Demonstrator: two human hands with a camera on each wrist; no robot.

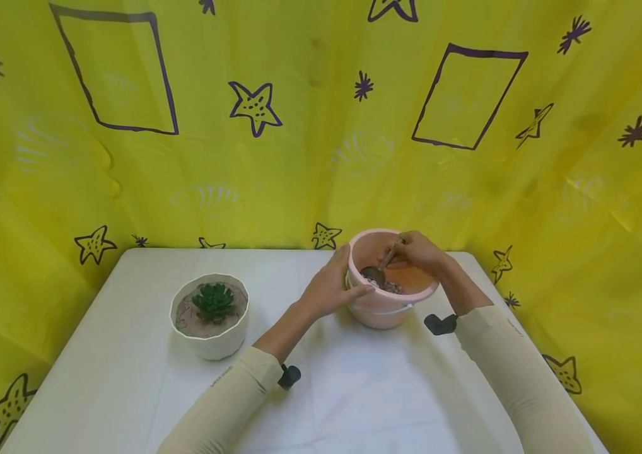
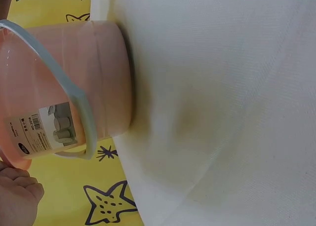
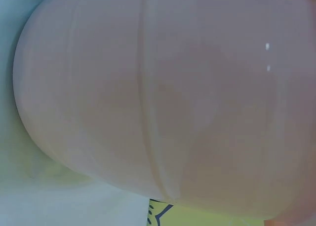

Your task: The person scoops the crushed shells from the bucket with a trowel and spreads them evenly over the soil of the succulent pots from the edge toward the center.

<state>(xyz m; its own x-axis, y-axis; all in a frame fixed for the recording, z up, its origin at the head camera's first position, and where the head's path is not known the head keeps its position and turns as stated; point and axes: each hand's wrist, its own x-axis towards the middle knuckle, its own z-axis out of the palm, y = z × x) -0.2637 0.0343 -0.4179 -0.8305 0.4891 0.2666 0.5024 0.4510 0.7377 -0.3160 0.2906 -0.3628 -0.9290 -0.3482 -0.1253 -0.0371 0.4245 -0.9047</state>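
A pink bucket [image 1: 380, 315] with a white handle [image 2: 81, 105] stands on the table, with small pebbles [image 1: 391, 287] at its bottom. My left hand [image 1: 329, 287] grips the bucket's left rim, its thumb along the near edge. Inside the bucket, my right hand [image 1: 420, 252] holds a spoon [image 1: 374, 275] by its handle, the dark rounded bowl down at the pebbles. The left wrist view shows the bucket's label [image 2: 42, 130]; the bucket's pink wall [image 3: 197, 102] fills most of the right wrist view, where the spoon is hidden.
A white pot [image 1: 213, 347] stands on the left of the table, holding a green succulent [image 1: 214, 302] in greyish filling. White cloth [image 1: 349, 397] covers the table. Behind and at both sides hangs a yellow curtain [image 1: 298, 176] with drawn stars.
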